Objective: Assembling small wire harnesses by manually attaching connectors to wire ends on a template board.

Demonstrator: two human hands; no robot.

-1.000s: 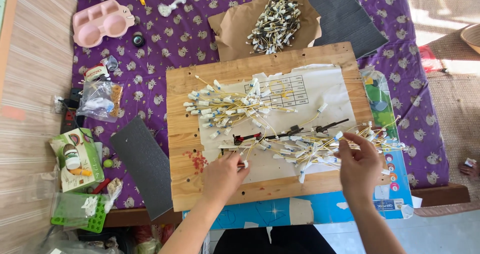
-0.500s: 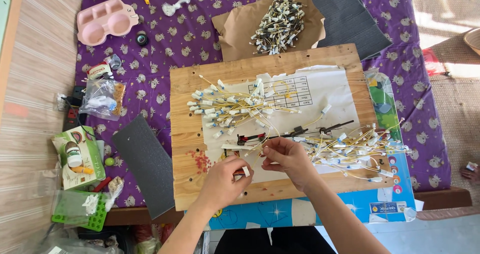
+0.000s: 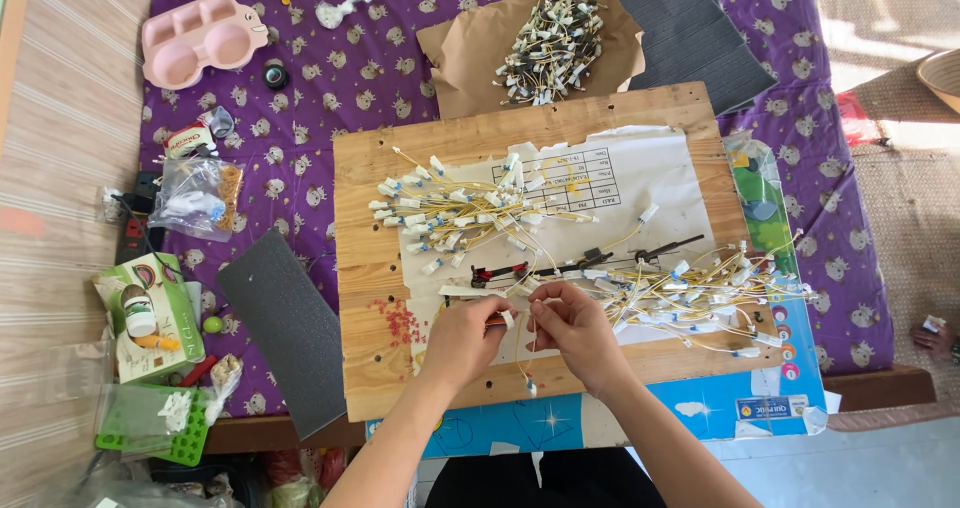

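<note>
Both hands pinched on one yellow wire (image 3: 520,353) over the wooden board (image 3: 372,268): left hand (image 3: 462,340) and right hand (image 3: 575,333) nearly touching, its white connector dangling below, wire bundle (image 3: 700,298) just right.

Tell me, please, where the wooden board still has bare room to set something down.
The wooden board is bare along its left edge, beside the grey foam pad, and along its top edge below the brown paper. The middle and right are crowded with yellow wires around both hands.
</note>
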